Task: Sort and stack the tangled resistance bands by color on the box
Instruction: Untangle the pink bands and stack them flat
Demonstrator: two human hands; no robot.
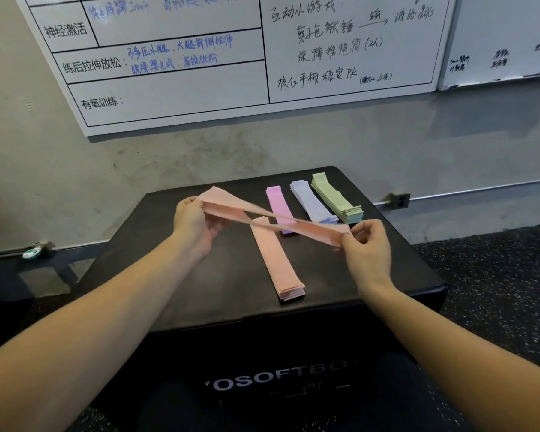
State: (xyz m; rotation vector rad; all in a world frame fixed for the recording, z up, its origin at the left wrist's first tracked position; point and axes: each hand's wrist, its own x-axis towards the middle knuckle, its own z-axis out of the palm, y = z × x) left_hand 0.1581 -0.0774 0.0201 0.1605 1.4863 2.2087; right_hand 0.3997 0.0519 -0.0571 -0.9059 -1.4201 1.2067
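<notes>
**Peach band stretched between two hands above four sorted stacks**

A white dry-erase whiteboard (200,57) with handwritten notes hangs on the rough grey concrete wall (44,182) at 12 o'clock. Below it stands one large black padded box (175,282), matte and soft-cornered, with white lettering on its front face.

Four flat stacks of thin, rectangular elastic bands lie on its top. The peach stack (278,263) sits at the centre and is the longest in view. At 1 o'clock lie the pink stack (278,204), the lavender stack (309,199) and the pale green stack (335,196), side by side and close together, each with layered edges showing at the near end.

One loose peach band (262,215), slightly twisted, is held in the air over the stacks. The left hand (194,222) grips its wider end at 10 o'clock, fingers (214,227) curled beneath the fabric. The right hand (368,247) pinches the narrower end at 3 o'clock between thumb and fingertips (349,236).
</notes>
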